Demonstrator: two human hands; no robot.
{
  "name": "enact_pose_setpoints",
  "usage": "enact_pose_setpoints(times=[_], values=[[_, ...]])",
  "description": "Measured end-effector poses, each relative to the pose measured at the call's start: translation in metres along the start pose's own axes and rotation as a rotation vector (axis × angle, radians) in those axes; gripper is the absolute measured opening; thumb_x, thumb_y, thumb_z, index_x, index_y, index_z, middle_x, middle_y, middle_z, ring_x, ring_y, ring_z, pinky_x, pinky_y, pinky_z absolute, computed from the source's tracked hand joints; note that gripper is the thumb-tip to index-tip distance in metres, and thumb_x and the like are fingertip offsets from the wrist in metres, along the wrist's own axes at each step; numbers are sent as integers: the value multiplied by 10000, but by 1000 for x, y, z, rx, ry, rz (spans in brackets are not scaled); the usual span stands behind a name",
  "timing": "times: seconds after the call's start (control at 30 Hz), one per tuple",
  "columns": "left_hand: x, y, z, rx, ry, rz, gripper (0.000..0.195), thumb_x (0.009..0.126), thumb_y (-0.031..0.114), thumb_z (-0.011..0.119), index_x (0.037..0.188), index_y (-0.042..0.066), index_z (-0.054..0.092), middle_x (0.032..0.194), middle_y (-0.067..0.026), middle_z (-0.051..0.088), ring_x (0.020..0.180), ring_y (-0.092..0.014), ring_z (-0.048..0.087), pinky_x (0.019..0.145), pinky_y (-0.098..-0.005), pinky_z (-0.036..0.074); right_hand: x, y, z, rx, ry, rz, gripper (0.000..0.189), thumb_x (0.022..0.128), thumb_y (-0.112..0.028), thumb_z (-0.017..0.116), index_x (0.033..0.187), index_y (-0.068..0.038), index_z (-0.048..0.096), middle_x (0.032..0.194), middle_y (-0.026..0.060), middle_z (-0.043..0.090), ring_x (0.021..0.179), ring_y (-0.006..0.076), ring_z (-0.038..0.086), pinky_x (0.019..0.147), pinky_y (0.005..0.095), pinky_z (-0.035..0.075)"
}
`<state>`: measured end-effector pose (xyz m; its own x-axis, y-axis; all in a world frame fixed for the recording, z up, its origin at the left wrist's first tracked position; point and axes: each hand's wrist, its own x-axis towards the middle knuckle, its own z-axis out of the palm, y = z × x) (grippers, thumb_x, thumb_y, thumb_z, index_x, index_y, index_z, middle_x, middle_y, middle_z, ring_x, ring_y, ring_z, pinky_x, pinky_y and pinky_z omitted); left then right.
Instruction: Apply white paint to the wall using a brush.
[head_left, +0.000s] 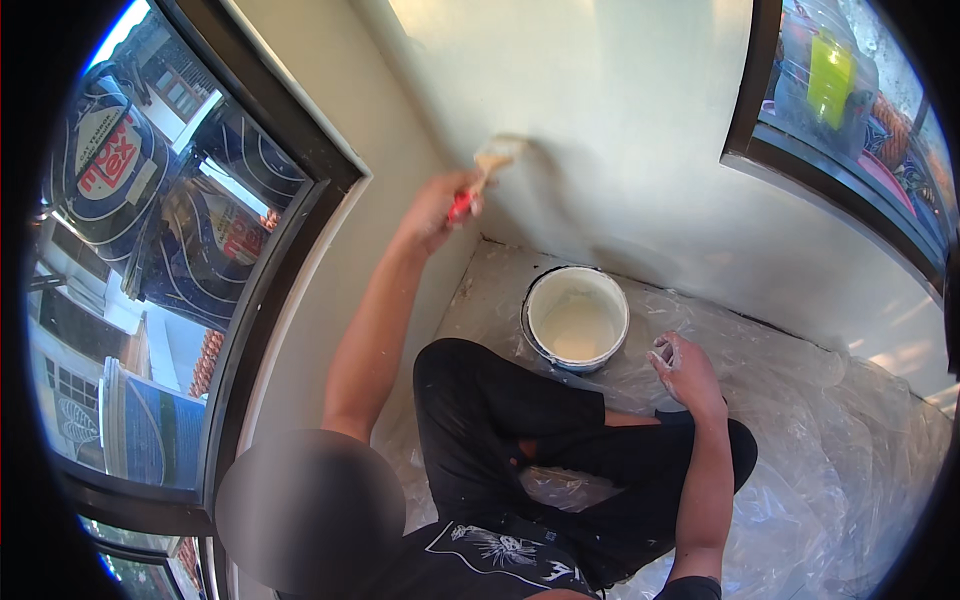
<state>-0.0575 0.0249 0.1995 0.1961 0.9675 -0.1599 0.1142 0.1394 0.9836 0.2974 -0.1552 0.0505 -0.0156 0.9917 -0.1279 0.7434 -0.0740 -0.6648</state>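
My left hand grips a paintbrush with a red handle end and a pale wooden neck. Its whitish, slightly blurred bristles are at the pale wall, close to the inside corner. My right hand is above my bent knee with its fingers loosely curled and a gap at the thumb. It holds nothing, and whitish paint smears its fingers. Between the two hands, a round paint bucket stands on the floor by the wall, with cream-coloured paint inside.
Clear plastic sheeting covers much of the floor, wrinkled along the wall. My crossed legs are close to the bucket. A dark-framed window is on the left, with paint pails behind its glass. Another dark window frame is at upper right.
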Motion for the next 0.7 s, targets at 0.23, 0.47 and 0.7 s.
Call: enact_pose_setpoints(times=[0.23, 0.47, 0.7], values=[[-4, 119, 7, 8, -70, 293, 383, 1003, 269, 480, 1116, -70, 618, 601, 50, 493, 449, -17, 284, 440, -184, 241, -1, 3, 1, 24, -27, 13, 304, 860, -214, 687, 1079, -15, 614, 818, 178, 667, 812, 357, 651, 756, 439, 500], [-13, 78, 24, 172, 103, 508, 372, 1017, 318, 472, 1171, 19, 631, 655, 29, 544, 513, -27, 399, 465, -190, 293, -2, 0, -2, -18, 0, 0, 305, 862, -212, 682, 1076, -6, 614, 805, 175, 668, 811, 354, 653, 760, 438, 502], [14, -43, 23, 131, 89, 49, 348, 1028, 364, 458, 1051, 62, 627, 684, 1, 616, 524, -58, 461, 480, -212, 331, -1, 5, 3, -17, -24, 10, 314, 854, -208, 698, 1077, -4, 612, 837, 183, 664, 799, 356, 645, 749, 426, 500]])
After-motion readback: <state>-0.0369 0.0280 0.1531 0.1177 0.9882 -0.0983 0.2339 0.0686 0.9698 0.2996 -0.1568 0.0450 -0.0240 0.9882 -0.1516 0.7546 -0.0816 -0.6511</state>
